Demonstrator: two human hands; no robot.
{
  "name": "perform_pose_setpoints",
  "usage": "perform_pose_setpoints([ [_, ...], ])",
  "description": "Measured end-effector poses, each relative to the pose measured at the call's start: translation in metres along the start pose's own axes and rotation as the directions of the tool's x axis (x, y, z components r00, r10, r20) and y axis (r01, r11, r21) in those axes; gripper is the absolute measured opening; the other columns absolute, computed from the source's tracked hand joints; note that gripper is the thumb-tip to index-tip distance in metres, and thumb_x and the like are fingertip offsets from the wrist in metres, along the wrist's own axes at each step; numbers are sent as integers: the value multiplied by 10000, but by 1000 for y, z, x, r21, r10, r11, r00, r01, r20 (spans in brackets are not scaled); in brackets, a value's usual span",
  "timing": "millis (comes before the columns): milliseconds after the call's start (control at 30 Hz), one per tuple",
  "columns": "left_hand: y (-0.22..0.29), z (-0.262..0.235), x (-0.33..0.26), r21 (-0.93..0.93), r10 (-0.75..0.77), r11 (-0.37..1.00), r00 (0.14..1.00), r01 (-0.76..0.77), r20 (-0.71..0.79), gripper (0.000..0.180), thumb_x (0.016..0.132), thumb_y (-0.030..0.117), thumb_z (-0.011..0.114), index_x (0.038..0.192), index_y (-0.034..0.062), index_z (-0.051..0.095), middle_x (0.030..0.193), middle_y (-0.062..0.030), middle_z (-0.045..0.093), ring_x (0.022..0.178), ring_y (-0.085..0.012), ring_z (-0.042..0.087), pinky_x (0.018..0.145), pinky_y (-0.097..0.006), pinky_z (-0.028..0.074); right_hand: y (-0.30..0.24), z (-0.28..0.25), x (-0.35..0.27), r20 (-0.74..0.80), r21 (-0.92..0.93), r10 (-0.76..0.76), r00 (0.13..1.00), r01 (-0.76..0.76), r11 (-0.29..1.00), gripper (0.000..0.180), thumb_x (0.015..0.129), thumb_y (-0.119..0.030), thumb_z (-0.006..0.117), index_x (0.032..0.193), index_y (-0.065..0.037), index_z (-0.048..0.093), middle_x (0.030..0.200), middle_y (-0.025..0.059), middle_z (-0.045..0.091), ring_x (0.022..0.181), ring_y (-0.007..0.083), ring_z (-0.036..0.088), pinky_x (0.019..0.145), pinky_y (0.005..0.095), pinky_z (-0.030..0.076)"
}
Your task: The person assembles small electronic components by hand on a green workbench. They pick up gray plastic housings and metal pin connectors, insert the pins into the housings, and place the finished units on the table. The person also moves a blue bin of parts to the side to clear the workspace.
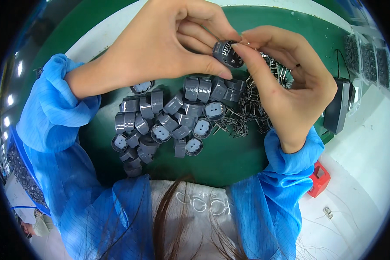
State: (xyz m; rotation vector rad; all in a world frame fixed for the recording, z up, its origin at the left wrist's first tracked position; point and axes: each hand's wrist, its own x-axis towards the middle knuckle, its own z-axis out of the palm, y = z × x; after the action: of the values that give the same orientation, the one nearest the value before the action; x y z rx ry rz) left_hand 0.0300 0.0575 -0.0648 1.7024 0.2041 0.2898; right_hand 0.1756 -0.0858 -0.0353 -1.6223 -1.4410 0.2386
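Note:
My left hand [160, 50] holds a short, round grey plastic housing [223, 53] between thumb and fingers, its open side with slots and metal contacts turned partly toward me. At the housing's right edge, my right hand [290, 78] is closed in a pinch, the thumb tip touching the housing. A thin, shiny bit of a small metal part [247, 43] shows between its fingertips; the rest is hidden. Below my hands lies a pile of similar grey housings [173, 121], some showing light faces with two holes. Beside them, partly behind my right hand, is a tangle of pronged metal parts [247, 110].
The work lies on a green table mat [229, 156] with a pale rim. Clear bins of small dark parts [368, 60] stand at the far right, near a dark box-shaped device [337, 106]. A red plastic object [320, 178] sits by my right sleeve, a blue bin [30, 186] at far left.

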Motion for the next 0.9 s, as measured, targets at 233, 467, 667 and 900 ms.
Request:
perform_pose_setpoints([
  [233,3,2,-3,-12,-46,999,999,46,5,316,722,-118,751,1003,-65,617,999,-147,679,927,-197,690,840,-305,581,-3,-2,0,26,-20,-14,1000,14,1000,172,766,87,717,928,50,671,886,82,699,846,155,685,804,257,540],
  [467,4,2,-3,-22,-54,998,999,54,-3,325,727,-108,756,1019,-72,619,1004,-144,675,933,-197,687,846,-311,579,-3,-3,-1,45,-42,-10,999,12,999,156,763,99,709,908,52,677,875,83,701,846,159,688,793,253,541],
  [667,2,3,-3,-21,17,1000,1000,-17,-23,315,731,-118,750,1013,-75,618,991,-138,680,941,-196,684,836,-314,582,-1,6,-3,-60,-91,-99,993,93,991,203,739,116,726,925,50,680,877,76,705,826,146,685,777,261,559],
  [900,5,2,-6,-80,-28,996,1000,29,14,289,748,-140,717,1008,-71,613,989,-134,682,943,-191,681,831,-294,577,8,11,-2,-114,-276,-453,884,410,869,203,679,99,778,853,29,699,841,106,707,757,194,692,694,270,552],
])
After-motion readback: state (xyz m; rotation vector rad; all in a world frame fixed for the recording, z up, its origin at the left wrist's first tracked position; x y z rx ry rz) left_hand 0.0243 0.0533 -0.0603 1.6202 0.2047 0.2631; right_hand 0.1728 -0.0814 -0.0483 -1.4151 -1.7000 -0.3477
